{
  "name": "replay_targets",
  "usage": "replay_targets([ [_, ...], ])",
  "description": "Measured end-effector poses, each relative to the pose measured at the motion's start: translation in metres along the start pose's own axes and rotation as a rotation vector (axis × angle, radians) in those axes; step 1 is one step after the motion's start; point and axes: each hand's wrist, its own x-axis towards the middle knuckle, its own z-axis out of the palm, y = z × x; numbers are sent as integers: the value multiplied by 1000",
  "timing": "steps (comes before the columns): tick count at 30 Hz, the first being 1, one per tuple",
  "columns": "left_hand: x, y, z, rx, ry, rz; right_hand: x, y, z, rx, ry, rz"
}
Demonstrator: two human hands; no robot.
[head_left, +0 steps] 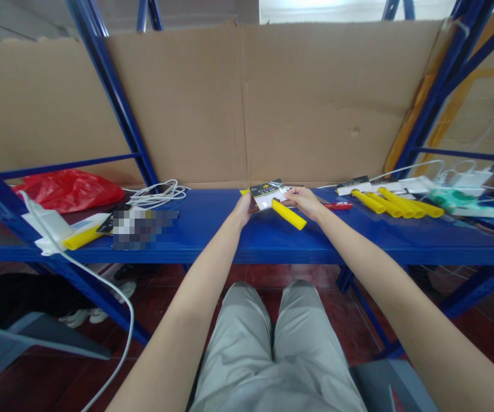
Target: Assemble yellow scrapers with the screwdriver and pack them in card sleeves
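Observation:
A black-and-white card package [266,194] is held between my two hands above the blue tabletop [204,223]. My left hand [243,207] pinches its left edge, where a bit of yellow shows behind the fingers. At the right edge, my right hand [302,200] has its fingers closed on the card. A yellow tube [289,215] sticks out from the card's lower side, pointing down and to the right. A red item [338,206] lies on the table just right of my right hand.
Several yellow tubes [401,205] with cards lie at the right, near a green-and-white power strip [459,201]. Left are a white coiled cable [159,193], a red plastic bag [69,191] and another yellow tube [83,237]. A cardboard sheet [187,109] stands behind.

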Motion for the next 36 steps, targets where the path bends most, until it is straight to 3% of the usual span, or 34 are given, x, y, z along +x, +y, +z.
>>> replay_targets([
  [3, -1, 0, 0, -9, -32, 10, 0, 0, 1, -2, 19, -6],
  [8, -3, 2, -1, 24, 24, 46, 0, 0, 0, -6, 72, -16],
  [13, -8, 4, -1, 62, -22, 69, 3, 2, -3, 15, 105, -47],
  [21, -10, 6, 2, 39, -53, 26, 6, 4, -6, 18, 164, -39],
  [28, -17, 5, 3, 42, -126, -14, 6, 2, -7, 10, 153, 24],
  [36, -20, 5, 4, -15, -97, 14, 3, 0, -5, 25, 123, 38],
])
